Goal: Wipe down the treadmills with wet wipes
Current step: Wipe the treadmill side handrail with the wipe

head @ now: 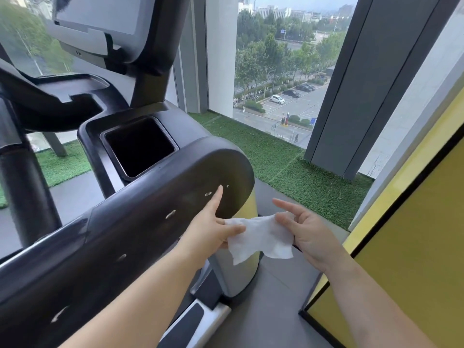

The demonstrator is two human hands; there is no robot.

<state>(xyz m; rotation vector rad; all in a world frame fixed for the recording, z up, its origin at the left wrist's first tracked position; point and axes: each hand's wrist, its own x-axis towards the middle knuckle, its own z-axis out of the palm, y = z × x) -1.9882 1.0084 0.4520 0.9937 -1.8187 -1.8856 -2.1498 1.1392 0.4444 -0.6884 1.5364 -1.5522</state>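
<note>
A white wet wipe point(259, 238) hangs stretched between my two hands, just right of the treadmill's dark grey side arm point(150, 222). My left hand point(216, 227) pinches the wipe's left edge with thumb and fingers, its index finger pointing up against the arm's rounded end. My right hand point(306, 232) pinches the right edge, index finger extended. The treadmill's console screen point(100, 28) stands at the upper left, with a square cup holder point(139, 146) below it.
A yellow panel with a black frame point(401, 247) stands close on the right. A strip of green artificial turf point(288, 167) runs along the floor-to-ceiling window ahead, with a grey pillar point(351, 84). The treadmill's grey upright post point(236, 272) is below my hands.
</note>
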